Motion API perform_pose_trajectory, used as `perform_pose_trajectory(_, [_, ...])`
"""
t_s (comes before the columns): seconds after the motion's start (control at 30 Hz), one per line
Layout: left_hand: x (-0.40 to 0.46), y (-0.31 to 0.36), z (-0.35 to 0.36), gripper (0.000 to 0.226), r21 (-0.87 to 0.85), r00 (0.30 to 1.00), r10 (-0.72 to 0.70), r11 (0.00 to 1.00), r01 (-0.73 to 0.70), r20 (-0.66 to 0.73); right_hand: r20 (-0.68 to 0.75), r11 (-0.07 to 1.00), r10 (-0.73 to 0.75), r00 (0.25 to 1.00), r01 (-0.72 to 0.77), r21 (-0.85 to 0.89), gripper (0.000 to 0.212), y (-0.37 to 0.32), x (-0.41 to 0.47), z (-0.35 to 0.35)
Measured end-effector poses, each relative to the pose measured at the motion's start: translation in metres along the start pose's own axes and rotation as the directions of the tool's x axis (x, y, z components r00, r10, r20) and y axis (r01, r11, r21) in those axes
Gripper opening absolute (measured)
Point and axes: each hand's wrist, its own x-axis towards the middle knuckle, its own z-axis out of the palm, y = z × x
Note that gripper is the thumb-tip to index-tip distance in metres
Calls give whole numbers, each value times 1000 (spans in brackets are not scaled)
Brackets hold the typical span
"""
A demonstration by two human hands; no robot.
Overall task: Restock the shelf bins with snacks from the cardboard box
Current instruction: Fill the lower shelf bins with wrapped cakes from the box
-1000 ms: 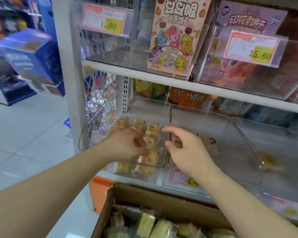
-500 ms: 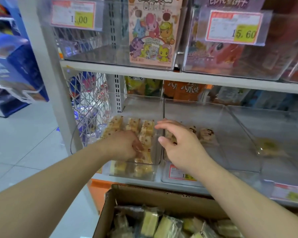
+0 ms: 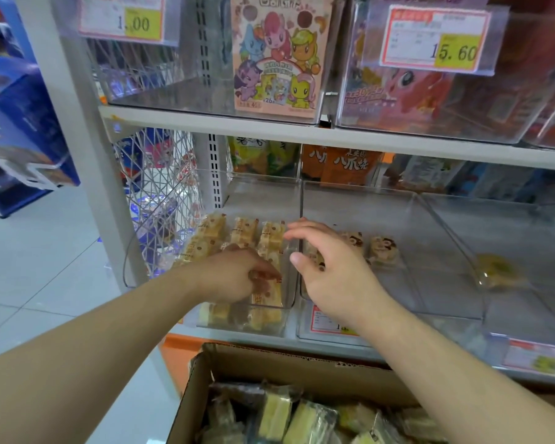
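Our left hand (image 3: 234,277) sits in the left bin (image 3: 289,283), fingers curled onto a wrapped snack (image 3: 266,294) at its front right corner, long axis running 12 to 6. Our right hand (image 3: 330,274) hovers at 3 o'clock of it, fingers spread, holding nothing. The left fingertips are hidden; the cardboard box (image 3: 302,366) is cut off at 6.

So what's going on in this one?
A person is restocking clear shelf bins. The left hand pinches a wrapped snack in the left bin, which holds rows of them. The right hand hovers open over the next bin. A cardboard box of more snacks sits below.
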Motion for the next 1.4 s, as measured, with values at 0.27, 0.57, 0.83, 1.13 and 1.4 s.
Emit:
perform_pose_trajectory(0.27, [3, 6, -7, 34, 149, 996, -2, 989, -12, 90, 10, 1000, -10, 1000, 10, -2, 33, -1, -1, -1])
perform_pose_trajectory(0.57, [8, 4, 2, 58, 113, 984, 56, 993, -37, -168, -2, 1000, -16, 1000, 16, 5, 32, -1, -1, 0])
perform_pose_trajectory(0.83, [11, 4, 5, 53, -7, 988, -58, 998, 57, -142, 9, 1000, 3, 1000, -3, 13, 31, -2, -1, 0])
perform_pose_trajectory(1.13, [20, 7, 6, 75, 125, 994, -100, 988, 94, 44, 11, 1000, -1, 1000, 1, 12, 31, -1, -1, 0])
perform_pose_trajectory(1.4, [22, 1, 11, 74, 255, 994, -105, 962, 95, 26, 10, 1000, -7, 1000, 7, 15, 31, -1, -2, -1])
